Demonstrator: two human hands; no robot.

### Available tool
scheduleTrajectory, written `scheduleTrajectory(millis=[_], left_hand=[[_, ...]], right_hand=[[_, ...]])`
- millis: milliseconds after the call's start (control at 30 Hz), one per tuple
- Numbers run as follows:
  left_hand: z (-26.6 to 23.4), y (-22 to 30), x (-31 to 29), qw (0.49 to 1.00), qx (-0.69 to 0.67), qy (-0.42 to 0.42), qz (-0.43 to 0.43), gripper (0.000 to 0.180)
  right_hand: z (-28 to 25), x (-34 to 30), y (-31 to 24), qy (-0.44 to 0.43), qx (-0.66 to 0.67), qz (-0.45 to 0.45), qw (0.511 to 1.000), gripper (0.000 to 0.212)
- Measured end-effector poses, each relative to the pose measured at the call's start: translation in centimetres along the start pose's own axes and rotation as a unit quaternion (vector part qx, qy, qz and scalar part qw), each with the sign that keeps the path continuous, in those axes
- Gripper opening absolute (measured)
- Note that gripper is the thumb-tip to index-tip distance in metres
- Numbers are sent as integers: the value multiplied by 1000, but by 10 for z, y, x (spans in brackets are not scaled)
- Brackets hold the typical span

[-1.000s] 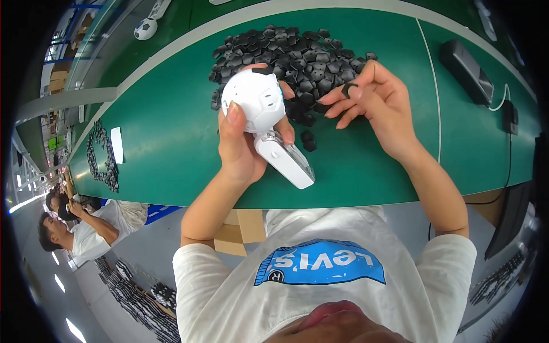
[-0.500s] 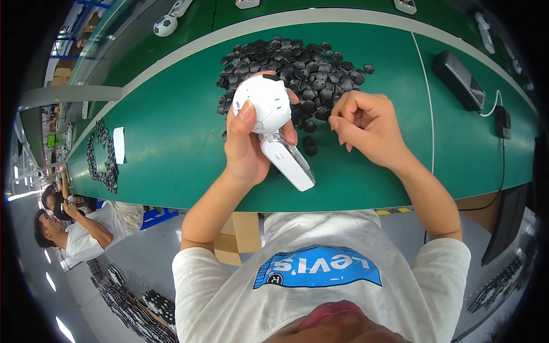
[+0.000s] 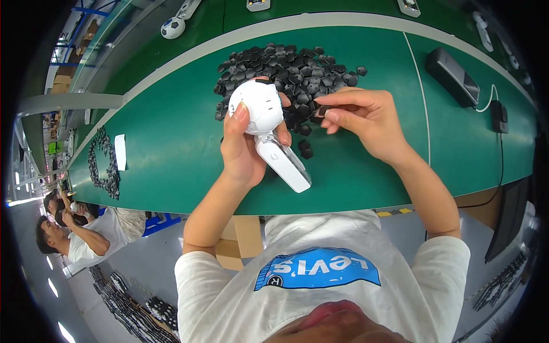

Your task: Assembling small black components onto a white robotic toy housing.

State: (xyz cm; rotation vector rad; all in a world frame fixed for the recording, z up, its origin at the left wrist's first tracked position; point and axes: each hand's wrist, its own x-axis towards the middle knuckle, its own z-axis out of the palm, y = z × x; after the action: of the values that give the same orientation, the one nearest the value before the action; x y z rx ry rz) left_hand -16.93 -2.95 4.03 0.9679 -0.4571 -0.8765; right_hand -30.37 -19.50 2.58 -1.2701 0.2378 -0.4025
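Note:
My left hand [image 3: 235, 150] is wrapped round a white ball-shaped device [image 3: 260, 108], its thumb on the near left of the shell. A white handle [image 3: 287, 167] with a clear side slants down and right from the ball. One black patch shows at the ball's top. To the right, my right hand [image 3: 374, 123] pinches a small black pentagonal piece [image 3: 322, 110] between thumb and index finger, at the edge of a heap of similar black pieces [image 3: 297, 74]. Two loose pieces [image 3: 306, 150] lie beside the handle.
On the green table [image 3: 171, 154], a white paper strip [image 3: 120, 152] lies near more black pieces [image 3: 103, 166] at the left. A grey-black box [image 3: 452, 77] is cabled to a black adapter [image 3: 499, 117] at the right. Co-workers [image 3: 86, 231] sit at the far left.
My right hand has moved slightly left, its fingers straighter, and a black piece now shows in its pinch. The left hand still holds the white ball device in nearly the same place.

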Motion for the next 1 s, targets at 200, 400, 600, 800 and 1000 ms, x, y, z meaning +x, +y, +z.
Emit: scheduleTrajectory(millis=[200,400,600,800,1000], left_hand=[[3,-2,-1,1000,-14,-7,-6,58],[11,-19,-9,992,-40,-42,-113,57],[26,-17,-12,996,42,-34,-64,60],[27,-20,-13,994,96,-33,-31,65],[27,-22,-12,991,130,-38,-22,69]], right_hand=[[-1,-2,-16,-8,7,29,1000,14],[5,-9,-11,-19,59,-24,998,12],[14,-16,-17,-8,48,-65,997,11],[11,-22,-22,20,-49,-110,993,15],[3,-17,-18,10,-60,-113,992,16]])
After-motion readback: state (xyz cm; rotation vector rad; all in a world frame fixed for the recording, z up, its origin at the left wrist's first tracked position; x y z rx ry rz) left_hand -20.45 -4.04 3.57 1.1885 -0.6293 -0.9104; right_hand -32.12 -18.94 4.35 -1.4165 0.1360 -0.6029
